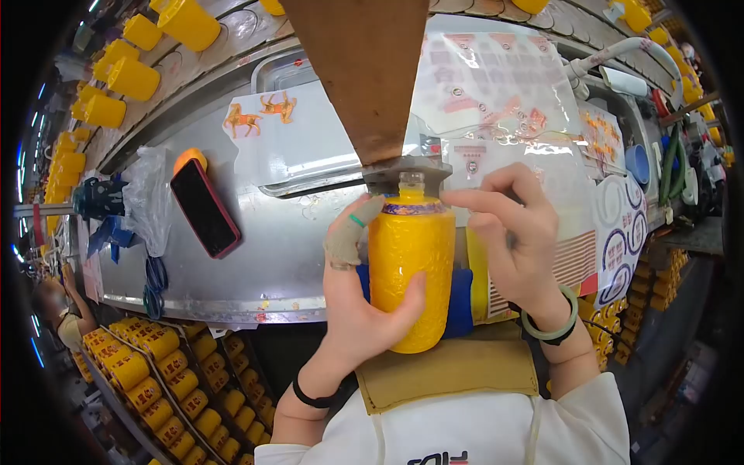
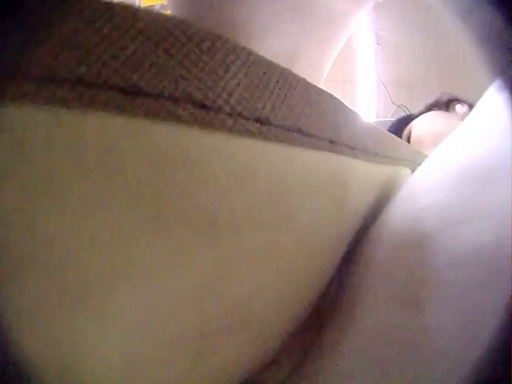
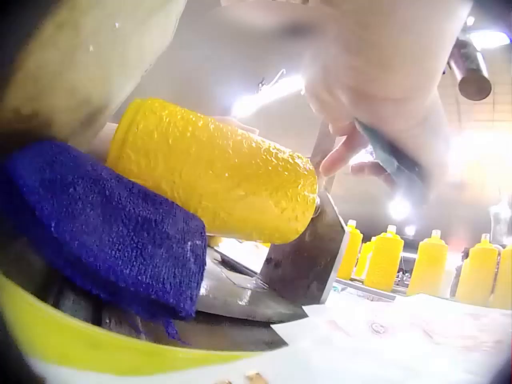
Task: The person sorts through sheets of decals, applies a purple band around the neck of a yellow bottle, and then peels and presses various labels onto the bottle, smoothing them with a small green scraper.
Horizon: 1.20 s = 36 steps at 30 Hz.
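Note:
A yellow textured bottle with a clear-tipped neck stands in front of the person, its neck at a metal fitting. A purple patterned band circles its shoulder. The left hand grips the bottle from the left, thumb across its front, grey coverings on some fingers. At the band's right edge is the right hand, index finger extended toward it and other fingers bent; contact is unclear. The right wrist view shows the bottle lying slantwise beside a blue cloth. The left wrist view shows mostly fabric and skin.
A phone lies on the metal table at left. Printed sheets cover the right side. A brown post rises ahead. Yellow bottles line the back left; racks of yellow containers stand at lower left.

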{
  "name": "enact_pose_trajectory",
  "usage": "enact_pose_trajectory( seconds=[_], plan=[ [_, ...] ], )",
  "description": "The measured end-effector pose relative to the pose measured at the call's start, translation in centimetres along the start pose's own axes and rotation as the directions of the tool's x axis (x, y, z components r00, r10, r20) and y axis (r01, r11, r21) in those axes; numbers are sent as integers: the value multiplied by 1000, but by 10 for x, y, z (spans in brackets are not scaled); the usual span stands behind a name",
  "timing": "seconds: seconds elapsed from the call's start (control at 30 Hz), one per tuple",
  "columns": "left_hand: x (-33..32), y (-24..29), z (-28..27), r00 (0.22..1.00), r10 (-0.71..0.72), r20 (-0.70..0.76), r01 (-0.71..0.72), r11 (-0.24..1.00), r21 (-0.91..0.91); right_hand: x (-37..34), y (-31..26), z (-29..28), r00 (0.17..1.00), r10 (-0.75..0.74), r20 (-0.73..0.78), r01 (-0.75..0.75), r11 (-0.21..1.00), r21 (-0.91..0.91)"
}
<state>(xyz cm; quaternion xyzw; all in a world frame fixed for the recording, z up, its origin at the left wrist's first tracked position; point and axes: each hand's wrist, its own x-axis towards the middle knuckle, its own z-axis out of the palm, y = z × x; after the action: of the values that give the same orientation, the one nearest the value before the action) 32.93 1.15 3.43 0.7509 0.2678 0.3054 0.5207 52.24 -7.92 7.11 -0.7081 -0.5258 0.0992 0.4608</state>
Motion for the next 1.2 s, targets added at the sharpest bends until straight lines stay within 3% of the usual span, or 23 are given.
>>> enact_pose_trajectory(
  seconds=[0.03,0.1,0.27,0.3,0.33,0.43,0.57,0.83,0.93,1.0,1.2],
  plan=[
    [2,11,1,1000,0,-1,0,1000,0,2,-4,3,1000,7,3,-7,998,59],
    [7,31,8,995,96,1,-93,962,258,3,-6,15,1000,-20,24,19,997,70],
    [6,9,4,994,106,25,-109,943,315,-3,6,5,1000,-28,10,28,999,-20],
    [6,-6,2,999,19,42,-18,1000,-24,-2,5,2,999,-30,12,30,999,-17],
    [5,-15,1,995,-55,89,83,930,-357,-1,2,-1,1000,0,-20,1,1000,5],
    [1,-22,2,998,-11,56,27,956,-292,-6,1,0,999,21,-33,-20,1000,23],
    [6,-14,1,987,139,-78,-143,989,-44,-13,0,9,999,3,40,-4,999,47],
    [4,-18,1,993,104,-49,-108,990,-89,-17,-3,14,999,-13,40,10,997,73],
    [6,-16,0,992,118,-49,-122,989,-79,-17,-7,13,994,47,95,-52,997,57],
    [6,-15,0,989,138,-59,-140,989,-46,-18,-3,16,999,-11,40,8,997,72],
    [8,-14,-2,989,144,-18,-144,988,-60,-20,-3,19,1000,11,29,-13,998,53]
  ],
)
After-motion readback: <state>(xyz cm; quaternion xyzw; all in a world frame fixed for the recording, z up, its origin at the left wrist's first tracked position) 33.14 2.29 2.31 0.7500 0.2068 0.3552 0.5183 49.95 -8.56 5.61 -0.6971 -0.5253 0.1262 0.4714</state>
